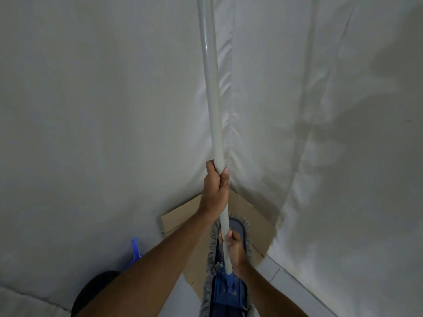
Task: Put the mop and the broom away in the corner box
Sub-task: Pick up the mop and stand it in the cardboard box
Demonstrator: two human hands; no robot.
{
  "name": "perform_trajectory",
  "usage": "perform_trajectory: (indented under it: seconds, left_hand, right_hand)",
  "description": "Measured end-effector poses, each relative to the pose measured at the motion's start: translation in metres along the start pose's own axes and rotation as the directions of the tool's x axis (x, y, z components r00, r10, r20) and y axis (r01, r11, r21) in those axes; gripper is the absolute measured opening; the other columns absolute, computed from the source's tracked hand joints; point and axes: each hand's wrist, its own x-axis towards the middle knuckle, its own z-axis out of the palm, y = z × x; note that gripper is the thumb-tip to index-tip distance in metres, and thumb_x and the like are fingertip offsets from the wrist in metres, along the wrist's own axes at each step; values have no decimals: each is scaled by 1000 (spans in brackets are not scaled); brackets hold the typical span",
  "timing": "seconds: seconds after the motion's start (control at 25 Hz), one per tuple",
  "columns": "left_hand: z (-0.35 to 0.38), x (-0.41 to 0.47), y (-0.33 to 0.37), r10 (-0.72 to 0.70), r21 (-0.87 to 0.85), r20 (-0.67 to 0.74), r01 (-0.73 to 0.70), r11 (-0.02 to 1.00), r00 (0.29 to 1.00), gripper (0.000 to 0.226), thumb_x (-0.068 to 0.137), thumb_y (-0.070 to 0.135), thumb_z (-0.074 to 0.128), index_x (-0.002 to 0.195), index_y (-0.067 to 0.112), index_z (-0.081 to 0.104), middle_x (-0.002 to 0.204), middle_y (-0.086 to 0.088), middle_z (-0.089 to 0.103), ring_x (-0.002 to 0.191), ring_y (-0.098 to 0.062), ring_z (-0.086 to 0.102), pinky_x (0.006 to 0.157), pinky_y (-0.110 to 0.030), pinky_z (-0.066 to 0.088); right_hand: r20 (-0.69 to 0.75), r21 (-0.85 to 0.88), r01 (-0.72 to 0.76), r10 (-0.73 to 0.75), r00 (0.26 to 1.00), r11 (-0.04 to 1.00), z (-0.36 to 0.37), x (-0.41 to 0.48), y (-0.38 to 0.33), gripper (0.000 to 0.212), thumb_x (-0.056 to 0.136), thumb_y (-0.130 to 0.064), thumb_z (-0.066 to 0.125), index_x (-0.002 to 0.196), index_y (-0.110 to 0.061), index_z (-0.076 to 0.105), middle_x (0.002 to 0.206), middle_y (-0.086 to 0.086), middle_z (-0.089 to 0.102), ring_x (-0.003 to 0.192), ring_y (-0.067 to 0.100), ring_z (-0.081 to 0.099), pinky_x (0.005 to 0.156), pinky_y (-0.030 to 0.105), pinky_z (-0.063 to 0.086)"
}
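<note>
While both hands are wrapped around the pale handle, the mop (225,274) stands nearly upright in the lower centre of the frame, its long pole (211,88) running from the top edge down to the blue head plate. The left hand (215,186) grips the pole near the middle of the frame, thumb pressed against its right side, and the right hand (233,245) clenches it lower down, just above the joint where pole meets head. That two-handed, spaced grip looks chosen to steer a tall, top-heavy tool: the upper hand keeps the pole from swinging, the lower one aims the head. Directly beneath and behind the hands lies the cardboard box (183,216), tucked into the corner where two white fabric walls (103,99) meet, its brown flaps spread open toward the lower centre. The grey fringed mop head overlaps the box opening, though whether it already rests inside or hangs above cannot be told from this angle. By my judgement the mop is being guided into the box, and the task is about half done at most. At lower left a blue plastic handle (135,248) pokes up beside a dark round object (96,291); whether that is the broom is unclear.
</note>
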Motion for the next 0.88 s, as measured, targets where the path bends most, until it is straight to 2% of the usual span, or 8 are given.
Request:
perform_trajectory:
  seconds: [0.08, 0.28, 0.36, 0.44, 0.56, 0.72, 0.8, 0.88]
  left_hand:
    - [10, 37, -34, -27, -5, -2, 27, 1000, 1000, 11, 101, 22, 39, 98, 12, 38, 70, -7, 48, 57, -8, 47, 54, -26, 42]
    - [50, 118, -144, -97, 8, -11, 97, 995, 995, 5, 103, 15, 37, 100, 11, 39, 71, -6, 50, 60, -10, 49, 58, -17, 44]
    - [65, 138, -192, -87, 4, -39, 87, 996, 995, 5, 102, 17, 37, 97, 17, 39, 72, -11, 49, 61, -15, 48, 59, -21, 44]
    - [80, 155, -252, -102, 10, -35, 102, 995, 994, 6, 100, 20, 38, 95, 22, 38, 73, -13, 49, 65, -17, 50, 64, -28, 47]
    - [96, 175, -360, -129, 3, -27, 130, 992, 991, 6, 100, 19, 39, 98, 14, 38, 76, -19, 51, 67, -18, 51, 67, -34, 48]
    - [109, 180, -503, -119, -13, -18, 119, 993, 993, 13, 100, 18, 40, 105, 6, 38, 75, -4, 52, 67, -17, 50, 66, -30, 47]
    - [115, 178, -576, -108, -20, -15, 108, 994, 994, 12, 100, 17, 40, 106, 7, 38, 74, 1, 51, 65, -15, 50, 64, -34, 46]
    - [120, 172, -638, -83, -9, -5, 83, 996, 996, 9, 100, 16, 39, 104, 9, 36, 73, 2, 50, 64, -13, 49, 63, -41, 46]
  right_hand:
    - [-11, 17, -61, 61, 998, 998, -4, 49, 0, 23, 89, -28, 43, 76, -9, 42, 74, 6, 37, 68, 16, 41, 63, 13, 46]
    - [-63, 69, -204, 209, 976, 976, -26, 178, 46, 33, 107, -25, 36, 87, -9, 56, 76, 2, 53, 73, 17, 49, 76, 27, 41]
    - [-56, 75, -234, 239, 969, 969, -37, 226, 74, 34, 108, -23, 34, 89, -6, 57, 77, 3, 52, 75, 16, 51, 80, 30, 40]
    - [-37, 70, -256, 259, 965, 964, -45, 277, 107, 35, 108, -21, 33, 83, -8, 55, 75, 3, 50, 73, 14, 50, 75, 25, 41]
    - [-43, 133, -282, 289, 956, 950, -49, 355, 182, 33, 108, -20, 32, 85, -12, 53, 74, 0, 49, 72, 13, 50, 73, 24, 43]
    - [-7, 161, -269, 274, 962, 950, -48, 449, 299, 32, 106, -29, 35, 84, -14, 53, 73, 0, 49, 68, 13, 49, 72, 25, 40]
    - [-11, 150, -273, 278, 961, 950, -50, 487, 352, 35, 103, -30, 36, 78, -13, 53, 69, 0, 49, 63, 11, 48, 68, 24, 39]
    - [-60, 165, -288, 301, 952, 943, -52, 519, 404, 38, 107, -23, 32, 77, -13, 53, 68, 0, 49, 62, 11, 46, 65, 24, 39]
